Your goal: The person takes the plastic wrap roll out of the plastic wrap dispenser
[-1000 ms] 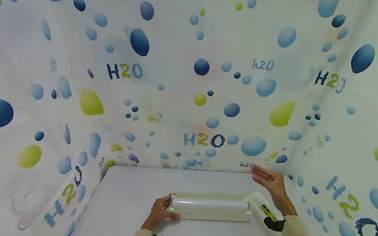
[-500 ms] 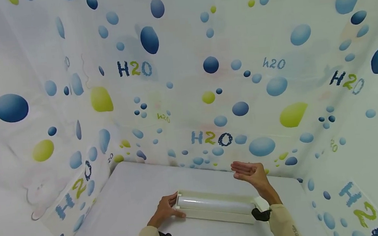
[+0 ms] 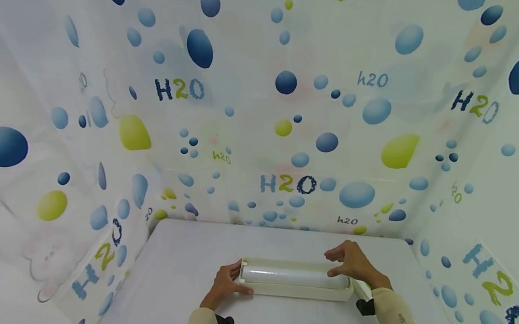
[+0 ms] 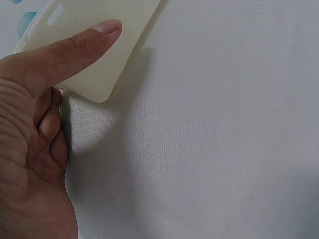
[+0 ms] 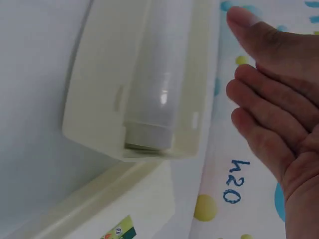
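Observation:
A cream cling film dispenser point(image 3: 300, 292) lies lidless on the white-covered table, a roll of clear film point(image 3: 289, 275) inside it. My left hand point(image 3: 224, 285) grips the dispenser's left end. In the left wrist view the thumb point(image 4: 75, 54) lies along its cream side point(image 4: 102, 74), with the other fingers partly hidden beyond the edge. Over the right end hovers my right hand point(image 3: 355, 265), thumb and fingers spread apart; the right wrist view shows it apart from the dispenser. The cream lid point(image 5: 149, 196), bearing a green label, lies beside the right end, mostly hidden behind my right wrist in the head view.
White cloth covers the table point(image 3: 192, 246). A curtain point(image 3: 243, 90) printed with blue and yellow-green drops and "H2O" stands behind the table and along both sides. Black straps point(image 3: 225, 323) sit on both wrists.
My right hand has moved leftward from beyond the lid to above the dispenser's right end, and lowered, with its fingers bending. The left hand keeps its grip on the left end.

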Tool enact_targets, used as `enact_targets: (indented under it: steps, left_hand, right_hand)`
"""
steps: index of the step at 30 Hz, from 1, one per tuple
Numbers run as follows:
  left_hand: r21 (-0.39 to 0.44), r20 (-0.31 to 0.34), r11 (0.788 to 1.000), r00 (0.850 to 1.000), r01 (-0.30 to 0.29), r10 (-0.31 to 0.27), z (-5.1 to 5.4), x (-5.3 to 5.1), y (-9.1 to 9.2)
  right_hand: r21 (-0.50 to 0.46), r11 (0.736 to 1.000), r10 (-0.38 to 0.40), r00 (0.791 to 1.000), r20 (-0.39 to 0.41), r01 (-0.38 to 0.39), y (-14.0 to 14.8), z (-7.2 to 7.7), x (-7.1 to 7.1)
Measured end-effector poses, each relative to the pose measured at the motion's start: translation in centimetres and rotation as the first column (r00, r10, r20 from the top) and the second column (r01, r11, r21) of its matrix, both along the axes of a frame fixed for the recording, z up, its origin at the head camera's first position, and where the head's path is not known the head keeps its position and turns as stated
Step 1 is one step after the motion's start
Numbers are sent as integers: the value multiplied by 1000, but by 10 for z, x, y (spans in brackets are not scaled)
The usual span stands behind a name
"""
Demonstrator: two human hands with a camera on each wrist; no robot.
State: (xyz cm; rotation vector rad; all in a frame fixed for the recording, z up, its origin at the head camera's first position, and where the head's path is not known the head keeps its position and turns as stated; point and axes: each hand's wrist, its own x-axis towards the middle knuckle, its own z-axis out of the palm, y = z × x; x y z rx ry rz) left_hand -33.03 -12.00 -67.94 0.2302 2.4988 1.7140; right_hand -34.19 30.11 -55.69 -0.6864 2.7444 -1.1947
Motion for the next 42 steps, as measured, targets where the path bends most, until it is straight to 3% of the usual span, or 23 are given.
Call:
enact_targets:
  steps: [8, 22, 27, 31, 37, 42]
  left_hand:
    - [7, -10, 1000, 1000, 3, -2, -4, 0, -1]
    - [15, 1, 1000, 1000, 19, -19, 2, 3, 1]
    - [-10, -4, 1000, 1000, 20, -20, 6, 4, -1]
    - [-3, -2, 1000, 1000, 28, -28, 10, 3, -2]
    - [32, -8, 999, 999, 44, -44, 15, 6, 0]
    - [18, -9, 999, 999, 36, -36, 13, 8, 0]
  right_hand:
    - [179, 984, -24, 999, 32, 18, -9, -21, 2]
    - [379, 925, 46, 990, -132, 7, -17, -42, 6]
    - [425, 905, 50, 988, -146, 17, -25, -41, 4]
    - [445, 894, -1, 991, -135, 62, -31, -40, 0]
    - [466, 879, -26, 988, -152, 95, -33, -48, -7]
    - [463, 880, -34, 985, -166, 108, -32, -54, -9]
